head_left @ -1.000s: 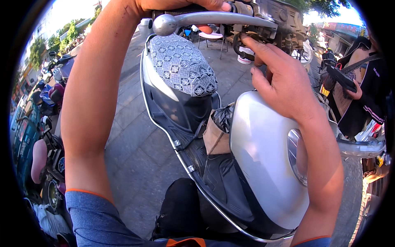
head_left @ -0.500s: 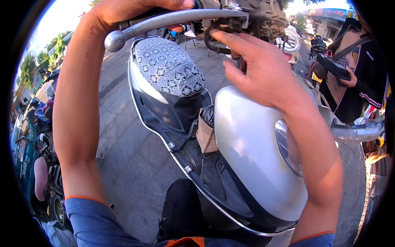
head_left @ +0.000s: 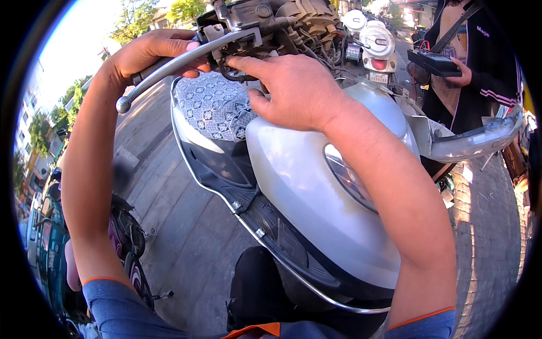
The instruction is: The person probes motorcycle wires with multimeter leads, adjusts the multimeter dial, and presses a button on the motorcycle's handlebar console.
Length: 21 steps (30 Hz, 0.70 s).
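Observation:
My left hand (head_left: 161,50) is wrapped round the black handlebar grip (head_left: 151,70) of a scooter, its fingers curling behind the silver brake lever (head_left: 189,59). My right hand (head_left: 302,90) reaches in from the right, index finger stretched out to the underside of the lever bracket (head_left: 219,54), beside a short loop of black cable (head_left: 226,73). Its thumb stands apart, and the other fingers are partly hidden. Nothing shows in its grasp. To the right of the bracket, the exposed handlebar mechanism (head_left: 307,22) is dusty, with loose wires.
Below my hands stands the scooter's silver front panel (head_left: 305,186), with a patterned seat cover (head_left: 209,107) behind. A detached-looking clear lamp piece (head_left: 480,138) juts out right. A person (head_left: 480,68) there holds a black box-shaped device (head_left: 435,63). Parked white scooters (head_left: 377,42) stand beyond.
The view has shifted, bringing more of the handlebar into sight. My left hand stays on the grip, and my right index finger stays under the lever bracket.

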### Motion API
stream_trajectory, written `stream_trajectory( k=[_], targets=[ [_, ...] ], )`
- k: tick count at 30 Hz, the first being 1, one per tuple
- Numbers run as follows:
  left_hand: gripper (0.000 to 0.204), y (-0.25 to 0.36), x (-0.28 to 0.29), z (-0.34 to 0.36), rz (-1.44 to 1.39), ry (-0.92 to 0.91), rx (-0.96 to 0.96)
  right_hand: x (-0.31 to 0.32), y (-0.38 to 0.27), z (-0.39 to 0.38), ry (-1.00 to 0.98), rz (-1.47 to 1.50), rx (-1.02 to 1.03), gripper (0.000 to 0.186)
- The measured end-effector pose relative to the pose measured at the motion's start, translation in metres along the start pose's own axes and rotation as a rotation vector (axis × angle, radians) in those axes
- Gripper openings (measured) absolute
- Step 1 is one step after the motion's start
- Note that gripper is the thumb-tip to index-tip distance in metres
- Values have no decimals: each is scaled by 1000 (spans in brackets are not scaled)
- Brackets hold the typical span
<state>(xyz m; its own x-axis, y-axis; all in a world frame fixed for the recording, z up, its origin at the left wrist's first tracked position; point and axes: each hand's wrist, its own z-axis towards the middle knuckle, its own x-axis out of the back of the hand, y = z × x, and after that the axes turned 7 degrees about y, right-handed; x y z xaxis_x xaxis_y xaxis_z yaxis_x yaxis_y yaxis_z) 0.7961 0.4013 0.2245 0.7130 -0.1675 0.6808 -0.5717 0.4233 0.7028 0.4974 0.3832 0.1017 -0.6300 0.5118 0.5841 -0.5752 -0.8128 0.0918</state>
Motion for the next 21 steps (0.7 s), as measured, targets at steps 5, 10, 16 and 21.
stream_trajectory(
  k=[5,10,16,21],
  targets=[
    [70,-1,5,-4,45,8,-45,0,-3,3,-16,21,0,54],
    [96,-13,3,-11,148,178,-85,1,-8,5,-30,-12,-22,55],
    [69,-82,-8,4,-822,26,97,-1,-3,1,-13,-15,-35,55],
    [51,-184,-161,14,-636,225,332,2,-11,0,-81,68,-147,63]
  ],
)
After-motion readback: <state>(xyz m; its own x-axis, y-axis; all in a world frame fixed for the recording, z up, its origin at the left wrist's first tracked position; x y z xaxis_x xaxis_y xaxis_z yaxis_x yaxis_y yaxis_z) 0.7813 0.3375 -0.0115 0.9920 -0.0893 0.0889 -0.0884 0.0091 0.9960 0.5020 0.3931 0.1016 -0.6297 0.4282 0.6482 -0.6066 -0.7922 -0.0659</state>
